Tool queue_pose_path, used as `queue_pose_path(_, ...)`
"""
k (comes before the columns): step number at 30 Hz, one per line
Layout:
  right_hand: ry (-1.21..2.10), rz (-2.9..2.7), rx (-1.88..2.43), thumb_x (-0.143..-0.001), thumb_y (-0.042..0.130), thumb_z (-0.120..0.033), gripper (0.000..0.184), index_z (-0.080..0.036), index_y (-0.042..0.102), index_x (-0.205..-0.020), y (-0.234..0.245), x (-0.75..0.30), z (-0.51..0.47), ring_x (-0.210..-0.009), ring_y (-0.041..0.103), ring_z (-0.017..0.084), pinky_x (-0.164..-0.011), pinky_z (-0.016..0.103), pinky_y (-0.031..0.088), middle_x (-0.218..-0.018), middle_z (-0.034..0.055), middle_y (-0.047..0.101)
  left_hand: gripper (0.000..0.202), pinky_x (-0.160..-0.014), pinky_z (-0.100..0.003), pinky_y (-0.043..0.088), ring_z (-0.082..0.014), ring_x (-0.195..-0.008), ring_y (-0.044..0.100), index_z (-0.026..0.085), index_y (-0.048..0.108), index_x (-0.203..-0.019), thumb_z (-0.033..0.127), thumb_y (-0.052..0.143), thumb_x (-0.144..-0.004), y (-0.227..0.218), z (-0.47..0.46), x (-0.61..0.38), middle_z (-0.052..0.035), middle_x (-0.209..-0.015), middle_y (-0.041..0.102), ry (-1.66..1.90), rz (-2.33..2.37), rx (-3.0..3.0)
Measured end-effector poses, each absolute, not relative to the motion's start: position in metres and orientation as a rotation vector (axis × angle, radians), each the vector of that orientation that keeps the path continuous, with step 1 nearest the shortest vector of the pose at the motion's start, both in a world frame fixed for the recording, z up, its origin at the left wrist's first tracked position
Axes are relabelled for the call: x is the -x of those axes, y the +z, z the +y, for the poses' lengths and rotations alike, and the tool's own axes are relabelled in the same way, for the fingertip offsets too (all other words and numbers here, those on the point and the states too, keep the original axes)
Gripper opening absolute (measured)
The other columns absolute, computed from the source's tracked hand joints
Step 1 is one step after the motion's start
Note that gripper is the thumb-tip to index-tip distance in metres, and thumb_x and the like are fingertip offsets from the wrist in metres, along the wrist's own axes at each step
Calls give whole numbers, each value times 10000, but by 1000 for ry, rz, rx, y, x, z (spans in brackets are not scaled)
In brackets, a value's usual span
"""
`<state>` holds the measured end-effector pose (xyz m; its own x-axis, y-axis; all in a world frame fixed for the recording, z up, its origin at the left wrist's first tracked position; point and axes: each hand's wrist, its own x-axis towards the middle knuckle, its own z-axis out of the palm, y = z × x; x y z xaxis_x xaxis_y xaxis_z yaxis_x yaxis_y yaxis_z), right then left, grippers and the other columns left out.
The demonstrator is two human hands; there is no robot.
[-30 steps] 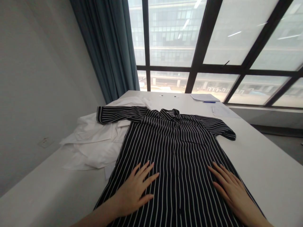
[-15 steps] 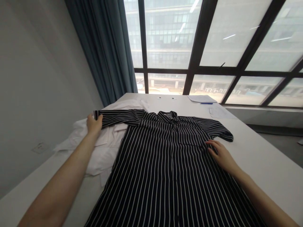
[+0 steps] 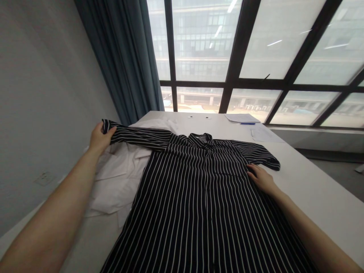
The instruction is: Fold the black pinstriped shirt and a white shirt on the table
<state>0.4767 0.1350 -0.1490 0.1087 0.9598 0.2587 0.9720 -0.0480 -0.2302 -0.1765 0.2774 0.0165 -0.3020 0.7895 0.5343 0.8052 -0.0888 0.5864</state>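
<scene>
A black shirt with white stripes [image 3: 196, 197] lies spread front side up, its collar [image 3: 201, 139] toward the window. My left hand [image 3: 101, 137] pinches the cuff end of the left-side sleeve [image 3: 139, 137] and holds it stretched outward, raised above a heap of white cloth [image 3: 119, 178]. On the other side, my right hand [image 3: 263, 179] rests on the shirt's edge just below the right-side sleeve [image 3: 257, 153]. Its fingers are extended and lie on the fabric without gripping it.
The white table [image 3: 307, 185] carries papers [image 3: 241, 118] and a blue pen [image 3: 248, 123] at its far right. Behind it stand a large window [image 3: 199, 49] and a blue curtain [image 3: 125, 57]. A grey wall [image 3: 42, 94] with a socket [image 3: 44, 178] borders the left.
My left hand has moved left and up with the sleeve end, pulling the sleeve straighter and lifting it. My right hand has stayed nearly in place on the shirt.
</scene>
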Motion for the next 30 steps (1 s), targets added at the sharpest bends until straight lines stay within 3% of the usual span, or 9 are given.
queue_pose_path(3, -59, -1886, 2061, -921, 401, -384, 428, -188, 594, -1248, -149, -476, 134, -1241, 533, 305, -979, 505, 459, -1347, 140, 586, 436, -989, -460, 467, -239, -1059, 572, -18, 502, -1184, 260, 626, -872, 21, 274, 178, -127, -1188, 616, -1238, -2326, 1827)
queue_pose_path(5, -75, -1869, 2069, -921, 404, -371, 412, -194, 599, -1239, -146, -478, 135, -1209, 554, 297, -962, 494, 472, -1315, 129, 609, 415, -1014, -525, 427, -314, -1145, 535, -58, 502, -1125, 183, 656, -824, 19, 270, 175, -186, -1215, 587, -1147, -2430, 1782)
queue_pose_path(9, -146, -1784, 2107, -920, 393, -314, 391, -161, 619, -1200, -134, -484, 142, -1135, 588, 294, -936, 479, 485, -1246, 144, 638, 513, -1035, -657, 306, -466, -1321, 312, -134, 382, -1213, 162, 592, -850, 11, 258, 154, -330, -1399, 334, -1109, -2451, 1612)
queue_pose_path(12, -204, -1733, 2141, -918, 392, -294, 405, -154, 601, -1236, -128, -486, 149, -1180, 554, 313, -950, 507, 469, -1299, 158, 604, 526, -1113, -635, 160, -421, -1390, 185, -70, 309, -1348, 180, 484, -919, 3, 252, 121, -272, -1483, 211, -1158, -2203, 1614)
queue_pose_path(15, -221, -1750, 2173, -937, 368, -323, 459, -162, 535, -1333, -130, -478, 152, -1277, 482, 319, -998, 538, 428, -1407, 151, 529, 448, -1158, -503, 202, -312, -1372, 294, 45, 426, -1340, 145, 438, -903, -10, 253, 76, -176, -1441, 368, -1098, -1884, 1927)
queue_pose_path(18, -198, -1794, 2222, -962, 315, -366, 488, -192, 508, -1375, -138, -467, 150, -1325, 438, 325, -1031, 570, 384, -1449, 124, 499, 349, -1125, -378, 323, -224, -1283, 463, 173, 601, -1198, 166, 409, -906, -35, 255, 34, -86, -1327, 556, -697, -1693, 2487)
queue_pose_path(23, -174, -1815, 2302, -968, 275, -436, 532, -230, 477, -1414, -141, -464, 132, -1344, 417, 344, -1025, 607, 364, -1485, 105, 464, 444, -1108, -596, 251, -353, -1395, 347, 224, 523, -1355, 315, 491, -921, -81, 248, 10, -133, -1459, 477, -407, -1727, 2578)
queue_pose_path(27, -179, -1834, 2388, -958, 267, -487, 573, -234, 455, -1436, -136, -467, 107, -1352, 412, 329, -1024, 583, 367, -1505, 99, 437, 502, -1121, -575, 228, -345, -1422, 310, 237, 428, -1439, 367, 455, -954, -95, 240, 21, -120, -1513, 413, -275, -1765, 2590)
queue_pose_path(30, -207, -1894, 2444, -942, 307, -527, 560, -262, 490, -1401, -121, -465, 94, -1283, 486, 334, -992, 596, 370, -1456, 97, 500, 507, -1117, -547, 250, -326, -1405, 348, 253, 419, -1441, 382, 465, -953, -93, 237, 26, -92, -1488, 456, -226, -1767, 2591)
